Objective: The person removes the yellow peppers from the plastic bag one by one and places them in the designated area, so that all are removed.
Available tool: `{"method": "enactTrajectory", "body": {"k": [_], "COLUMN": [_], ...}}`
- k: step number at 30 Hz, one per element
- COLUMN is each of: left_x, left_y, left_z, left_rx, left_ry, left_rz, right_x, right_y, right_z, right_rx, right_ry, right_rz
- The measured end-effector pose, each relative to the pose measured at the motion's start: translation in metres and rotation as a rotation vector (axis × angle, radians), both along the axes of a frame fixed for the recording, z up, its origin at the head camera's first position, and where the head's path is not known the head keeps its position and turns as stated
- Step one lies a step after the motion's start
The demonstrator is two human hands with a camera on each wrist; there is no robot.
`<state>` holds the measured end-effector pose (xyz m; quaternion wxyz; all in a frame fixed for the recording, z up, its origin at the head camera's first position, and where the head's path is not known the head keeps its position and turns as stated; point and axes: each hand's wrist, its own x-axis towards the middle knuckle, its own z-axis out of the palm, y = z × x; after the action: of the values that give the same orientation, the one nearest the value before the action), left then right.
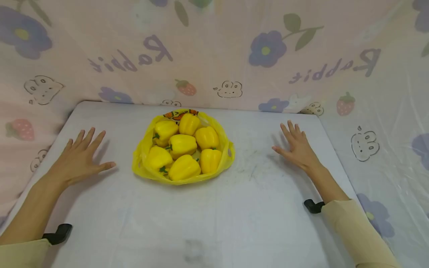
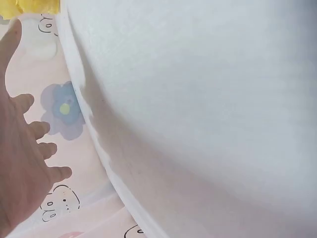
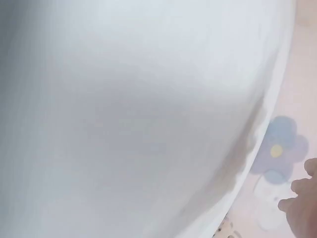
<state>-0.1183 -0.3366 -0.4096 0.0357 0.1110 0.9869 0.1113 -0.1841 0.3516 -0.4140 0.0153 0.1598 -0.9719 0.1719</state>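
Note:
Several yellow bell peppers (image 1: 182, 146) with green stems lie in a yellow plastic bag (image 1: 144, 165), its mouth spread wide on the white table. To the left of the bag, my left hand (image 1: 78, 160) hovers over the table with fingers spread, holding nothing. My right hand (image 1: 298, 149) is held the same way on the far side of the bag, farther from it than the left. The left wrist view catches the left hand (image 2: 20, 158) at its edge, with a bit of the yellow bag (image 2: 32, 7) beyond the thumb. Only fingertips of the right hand (image 3: 299, 198) show in the right wrist view.
The white table (image 1: 214, 216) bears faint grey smudges right of the bag. A curtain (image 1: 207, 56) printed with flowers, rabbits and strawberries hangs behind and at both sides. A black wrist piece (image 1: 60, 233) shows at the left sleeve, another black piece (image 1: 313, 206) at the right.

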Motion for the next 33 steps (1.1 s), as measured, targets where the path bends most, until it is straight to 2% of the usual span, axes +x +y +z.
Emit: {"method": "enactTrajectory", "body": {"k": [7, 18, 27, 33], "left_x": [0.006, 0.004, 0.004, 0.004], "left_y": [0.005, 0.020, 0.036, 0.044], "left_z": [0.003, 0.011, 0.017, 0.017], "left_rx": [0.038, 0.155, 0.315, 0.387], "left_ry": [0.051, 0.034, 0.044, 0.069], "left_rz": [-0.046, -0.052, -0.088, -0.110], "right_x": [0.004, 0.006, 0.007, 0.010], "right_y": [-0.021, -0.053, -0.080, -0.095], "right_z": [0.009, 0.020, 0.023, 0.025], "right_rx": [-0.036, -0.143, -0.280, -0.361], "right_ry": [0.051, 0.084, 0.193, 0.205], "right_rz": [0.061, 0.159, 0.291, 0.345]}}
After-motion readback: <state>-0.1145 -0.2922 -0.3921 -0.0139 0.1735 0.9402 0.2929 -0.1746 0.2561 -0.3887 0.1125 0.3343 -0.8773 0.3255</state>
